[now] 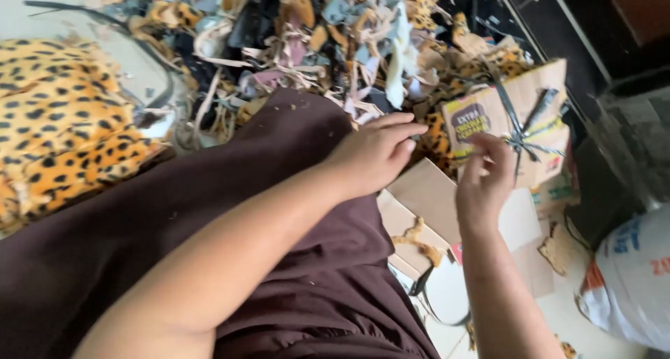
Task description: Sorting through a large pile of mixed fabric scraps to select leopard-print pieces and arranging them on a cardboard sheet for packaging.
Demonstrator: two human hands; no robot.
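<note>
Both hands hover close together over the person's lap: the left hand [377,153] lies flat with fingers straight, holding nothing, its tips just short of a cardboard bundle [506,118]; the right hand [485,181] reaches up with fingers loosely curled, and I cannot tell whether they pinch the dark strap [520,132] tied around that bundle. Being flattened card, the bundle looks light and stiff, likely best taken by the strap's knot or an edge. Just below the hands lie flat cardboard sheets [433,191] on the floor. Beyond the fingertips spreads a heap of fabric scraps [314,38], soft and loose. Well left sits leopard-print cloth [56,122]; far right, a white sack [628,275]
</note>
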